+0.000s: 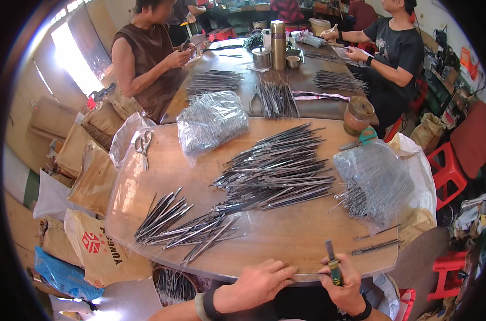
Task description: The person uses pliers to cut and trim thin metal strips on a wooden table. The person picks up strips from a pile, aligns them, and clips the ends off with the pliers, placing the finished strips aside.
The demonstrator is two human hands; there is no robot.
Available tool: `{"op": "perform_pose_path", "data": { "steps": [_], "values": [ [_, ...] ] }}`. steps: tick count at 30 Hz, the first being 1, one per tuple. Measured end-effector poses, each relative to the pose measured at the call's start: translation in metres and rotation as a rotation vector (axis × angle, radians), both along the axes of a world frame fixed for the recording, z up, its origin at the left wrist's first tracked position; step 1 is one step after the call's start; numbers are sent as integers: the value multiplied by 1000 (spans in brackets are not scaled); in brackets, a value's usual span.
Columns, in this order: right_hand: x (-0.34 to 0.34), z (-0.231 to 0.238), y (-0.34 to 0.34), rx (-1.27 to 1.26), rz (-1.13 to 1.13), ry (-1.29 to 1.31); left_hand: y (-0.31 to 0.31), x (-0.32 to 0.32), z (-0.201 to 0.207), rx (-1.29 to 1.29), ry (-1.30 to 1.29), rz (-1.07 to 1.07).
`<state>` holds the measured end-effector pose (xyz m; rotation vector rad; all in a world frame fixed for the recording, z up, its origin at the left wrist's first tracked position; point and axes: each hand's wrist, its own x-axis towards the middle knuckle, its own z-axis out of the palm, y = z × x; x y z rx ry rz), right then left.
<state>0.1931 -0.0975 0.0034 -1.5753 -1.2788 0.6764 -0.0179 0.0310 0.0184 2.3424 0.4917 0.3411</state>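
Note:
At the near edge of the wooden table [285,241], my right hand [345,286] is closed around a small tool with a dark green handle and a flat metal blade [334,266], its blade pointing up. My left hand [261,283] is closed, with its fingertips pressed together at the table edge. A thin metal strip [306,276] runs from those fingertips to the right hand's fingers. Two or three loose strips [376,246] lie right of my right hand. Beyond my hands is a large pile of thin dark metal strips [277,168], with a smaller pile [184,227] to the left.
Plastic bags of strips lie at the back left [213,123] and right [379,179]. Scissors [142,147] rest at the left edge. A jar [358,115] and a steel flask [277,45] stand farther back. Sacks [101,246] crowd the left floor. Two people work at the far table.

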Motion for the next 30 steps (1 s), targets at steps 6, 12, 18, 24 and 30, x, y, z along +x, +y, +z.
{"op": "perform_pose_path", "data": {
  "steps": [6,12,18,24,30],
  "values": [
    [21,-13,-7,-76,-276,482,82,11,-3,195,-220,414],
    [15,-8,-17,-149,-193,1216,118,21,-31,627,34,378],
    [20,-12,-29,-131,-159,1514,118,22,-11,571,50,389],
    [23,-13,-43,-104,-65,1516,98,-4,9,516,-46,387],
    [16,-8,-42,-87,-158,1359,67,-15,6,-208,-139,559]
  ]
}}
